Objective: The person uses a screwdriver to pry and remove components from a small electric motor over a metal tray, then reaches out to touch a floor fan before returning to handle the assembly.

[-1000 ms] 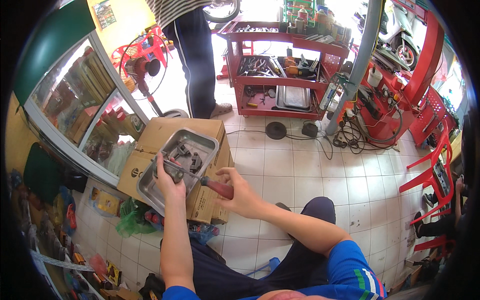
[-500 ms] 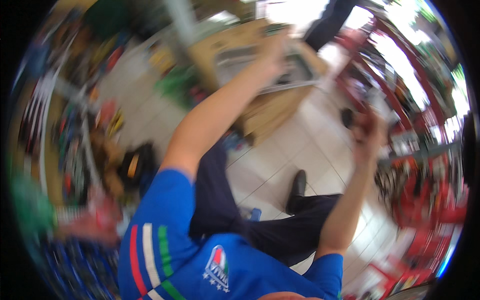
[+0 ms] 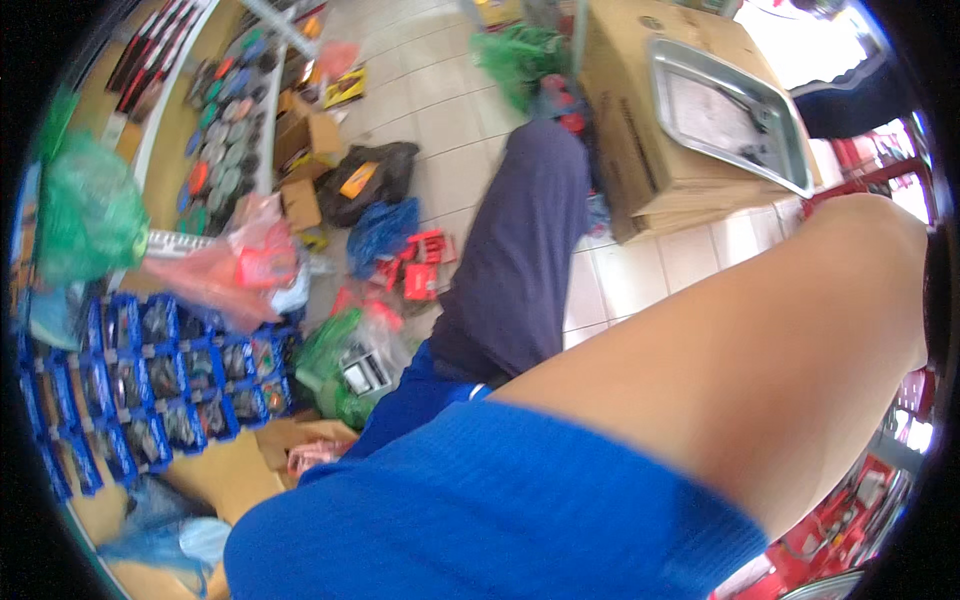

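Observation:
Neither of my hands shows. A bare arm point(image 3: 740, 340) of mine, probably the left, comes from the blue sleeve point(image 3: 590, 490) and runs to the right edge, where its lower part and hand are cut off. Beyond that arm, a shallow metal tray point(image 3: 700, 105) lies on a large cardboard box point(image 3: 630, 130). Some dark small items point(image 3: 750, 150) are in the tray; their kind is too small to tell. What my hands hold or touch is hidden.
Blue parts bins point(image 3: 160, 380) stand at the left, below a green plastic bag point(image 3: 90, 215). Bags, opened cartons and red small boxes point(image 3: 422, 282) litter the tiled floor point(image 3: 450, 130). A shelf point(image 3: 225, 150) holds round discs. At the upper right is another person's dark-clothed limb point(image 3: 860, 100).
The view has swung left, so the tray and box now appear farther right. Both hands, one over the tray and one raised at the right, have gone out of view.

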`<control>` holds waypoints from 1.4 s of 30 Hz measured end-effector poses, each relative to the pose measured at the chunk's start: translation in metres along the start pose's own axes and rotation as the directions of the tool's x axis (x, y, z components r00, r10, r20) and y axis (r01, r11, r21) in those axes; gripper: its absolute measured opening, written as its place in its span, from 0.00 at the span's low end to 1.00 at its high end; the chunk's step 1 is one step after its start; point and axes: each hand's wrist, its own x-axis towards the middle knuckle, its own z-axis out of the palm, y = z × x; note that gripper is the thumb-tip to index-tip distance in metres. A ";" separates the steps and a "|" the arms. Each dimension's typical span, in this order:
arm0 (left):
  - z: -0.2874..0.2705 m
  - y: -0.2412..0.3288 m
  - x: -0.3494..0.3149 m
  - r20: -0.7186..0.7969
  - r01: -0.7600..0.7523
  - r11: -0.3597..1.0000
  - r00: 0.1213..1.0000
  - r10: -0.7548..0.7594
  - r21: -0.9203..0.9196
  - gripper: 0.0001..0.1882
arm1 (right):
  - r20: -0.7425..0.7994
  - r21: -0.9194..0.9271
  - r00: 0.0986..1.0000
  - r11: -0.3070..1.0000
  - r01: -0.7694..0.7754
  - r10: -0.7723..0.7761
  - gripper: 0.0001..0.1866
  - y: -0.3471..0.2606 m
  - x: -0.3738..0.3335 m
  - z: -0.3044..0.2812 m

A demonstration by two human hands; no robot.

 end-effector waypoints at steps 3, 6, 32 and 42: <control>0.025 -0.021 0.004 0.059 0.034 0.999 0.998 -0.036 0.031 0.15 | -0.001 0.022 1.000 1.000 0.021 -0.021 0.11 -0.001 -0.024 0.021; 0.023 -0.040 0.002 0.059 0.060 0.997 0.996 -0.062 0.041 0.15 | 0.036 0.025 0.999 1.000 0.016 -0.017 0.12 0.007 -0.042 0.053; 0.068 -0.109 0.014 0.187 0.128 0.987 0.972 -0.144 0.094 0.15 | 0.177 -0.036 0.984 0.999 -0.022 0.028 0.16 0.021 -0.083 0.119; 0.081 -0.068 0.017 0.344 0.044 0.997 0.937 -0.065 0.067 0.16 | 0.157 -0.154 0.986 0.988 -0.030 0.054 0.18 0.015 -0.098 0.137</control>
